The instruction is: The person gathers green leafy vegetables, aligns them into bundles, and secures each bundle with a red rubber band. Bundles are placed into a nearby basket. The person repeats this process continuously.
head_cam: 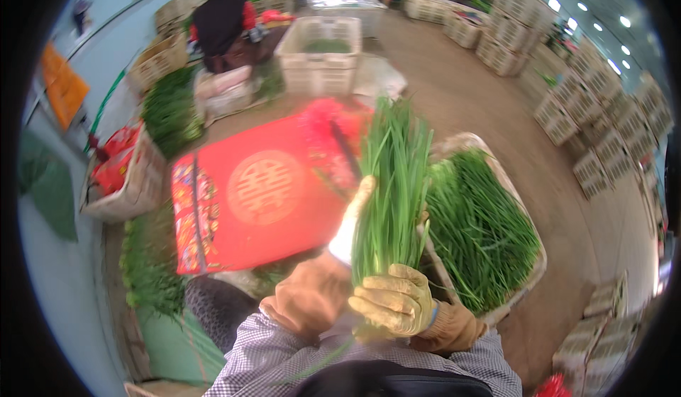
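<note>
An upright bunch of long green leafy stalks, like garlic chives (395, 184), stands between my gloved hands in front of me. My right hand (396, 301), in a yellowish work glove, is closed around the lower end of the bunch. Higher up, my left hand (354, 218), in a pale glove, holds the bunch from its left side, with the thumb along the leaves; its other fingers are hidden behind. A few loose leaves hang below my right hand. Left of the bunch lies a red cloth-covered surface (271, 189) with a round printed emblem and a bundle of red strands (324, 120).
A plastic crate (532, 237) full of green stalks stands close on the right. Greens (154, 269) lie at the left, near a crate with red bags (125, 200). Ahead are a seated person (221, 30) and a white crate (319, 75). Stacked crates (558, 115) line the right.
</note>
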Tool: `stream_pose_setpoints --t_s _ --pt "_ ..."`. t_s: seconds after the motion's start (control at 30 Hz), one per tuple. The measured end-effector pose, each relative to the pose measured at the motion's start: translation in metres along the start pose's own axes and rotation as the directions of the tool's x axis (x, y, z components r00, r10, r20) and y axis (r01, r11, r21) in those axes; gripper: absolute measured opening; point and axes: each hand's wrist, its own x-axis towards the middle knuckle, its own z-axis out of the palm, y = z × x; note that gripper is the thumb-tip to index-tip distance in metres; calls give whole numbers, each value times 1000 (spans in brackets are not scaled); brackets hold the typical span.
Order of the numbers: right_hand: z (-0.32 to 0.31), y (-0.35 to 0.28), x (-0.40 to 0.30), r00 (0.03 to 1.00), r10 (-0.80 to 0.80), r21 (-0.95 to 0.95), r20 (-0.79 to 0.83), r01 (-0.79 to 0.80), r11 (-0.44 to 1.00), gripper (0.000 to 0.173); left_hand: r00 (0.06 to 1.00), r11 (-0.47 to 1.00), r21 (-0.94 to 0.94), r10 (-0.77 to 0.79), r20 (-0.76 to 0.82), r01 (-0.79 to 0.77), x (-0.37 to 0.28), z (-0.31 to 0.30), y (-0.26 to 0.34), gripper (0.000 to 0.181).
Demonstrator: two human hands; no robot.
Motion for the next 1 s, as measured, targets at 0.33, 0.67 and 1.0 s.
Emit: stream_pose_setpoints --t_s 0.33,0.67,1.0 --pt "143 77 139 796 501 882 340 -454 122 86 649 89 913 731 211 -397 -126 51 123 76" --pt "353 2 159 885 248 872 393 -444 205 61 680 -256 967 712 176 18 -303 -21 233 58" --pt "354 16 201 848 39 732 529 -479 484 98 303 131 984 949 -90 -120 -314 67 239 21"
